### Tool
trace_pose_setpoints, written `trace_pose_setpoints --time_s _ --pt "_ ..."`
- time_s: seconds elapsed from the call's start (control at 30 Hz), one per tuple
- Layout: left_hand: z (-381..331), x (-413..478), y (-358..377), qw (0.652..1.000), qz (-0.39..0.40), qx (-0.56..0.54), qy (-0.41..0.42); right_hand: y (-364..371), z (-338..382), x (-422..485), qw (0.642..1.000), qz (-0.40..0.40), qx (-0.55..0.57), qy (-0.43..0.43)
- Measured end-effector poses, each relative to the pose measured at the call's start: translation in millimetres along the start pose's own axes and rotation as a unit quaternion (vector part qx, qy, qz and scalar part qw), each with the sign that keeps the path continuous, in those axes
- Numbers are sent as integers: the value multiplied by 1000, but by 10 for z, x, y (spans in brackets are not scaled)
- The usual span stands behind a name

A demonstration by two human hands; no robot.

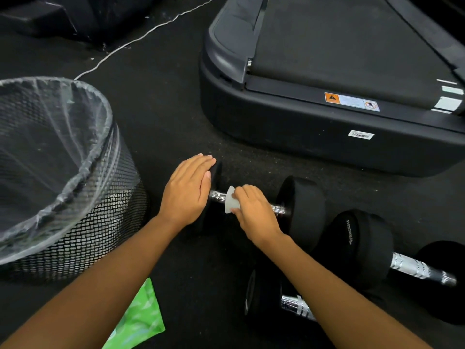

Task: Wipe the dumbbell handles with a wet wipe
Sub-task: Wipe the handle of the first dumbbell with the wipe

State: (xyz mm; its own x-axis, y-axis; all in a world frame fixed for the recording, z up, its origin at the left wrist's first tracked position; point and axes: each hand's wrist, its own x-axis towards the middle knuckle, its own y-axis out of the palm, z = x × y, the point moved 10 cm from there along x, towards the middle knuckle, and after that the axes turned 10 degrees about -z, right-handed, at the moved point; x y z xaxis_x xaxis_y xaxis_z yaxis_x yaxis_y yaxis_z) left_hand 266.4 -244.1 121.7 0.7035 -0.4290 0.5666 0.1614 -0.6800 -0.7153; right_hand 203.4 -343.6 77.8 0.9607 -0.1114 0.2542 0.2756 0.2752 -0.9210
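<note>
A black dumbbell [303,205] with a chrome handle [217,196] lies on the dark floor in the middle. My left hand [187,188] rests flat on its left weight head, fingers together, covering most of it. My right hand [254,211] is wrapped over the handle and presses a white wet wipe [231,201] against the chrome. A second dumbbell [364,245] lies to the right, its chrome handle [412,268] bare. A third dumbbell [297,304] lies partly hidden under my right forearm.
A mesh waste bin [83,235] lined with a clear bag stands at the left. A green wet-wipe pack [141,321] lies by my left forearm. A treadmill base [314,127] fills the upper right. A white cable [130,42] runs across the floor behind.
</note>
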Motion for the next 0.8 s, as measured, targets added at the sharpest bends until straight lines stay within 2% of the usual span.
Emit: trace_pose_setpoints --time_s 0.2,0.37,0.47,0.63,0.8 --pt "0 1 9 1000 2 -1 -3 -4 -128 -40 999 0 36 40" --pt "-7 18 15 1000 -1 -6 0 118 -346 107 985 99 27 137" --pt "2 17 13 1000 -2 -2 3 173 -175 202 983 136 35 119" --pt "10 -3 12 1000 0 -3 2 187 15 207 986 109 95 86" --pt "8 -6 20 1000 -3 -11 2 78 -263 133 976 144 67 149"
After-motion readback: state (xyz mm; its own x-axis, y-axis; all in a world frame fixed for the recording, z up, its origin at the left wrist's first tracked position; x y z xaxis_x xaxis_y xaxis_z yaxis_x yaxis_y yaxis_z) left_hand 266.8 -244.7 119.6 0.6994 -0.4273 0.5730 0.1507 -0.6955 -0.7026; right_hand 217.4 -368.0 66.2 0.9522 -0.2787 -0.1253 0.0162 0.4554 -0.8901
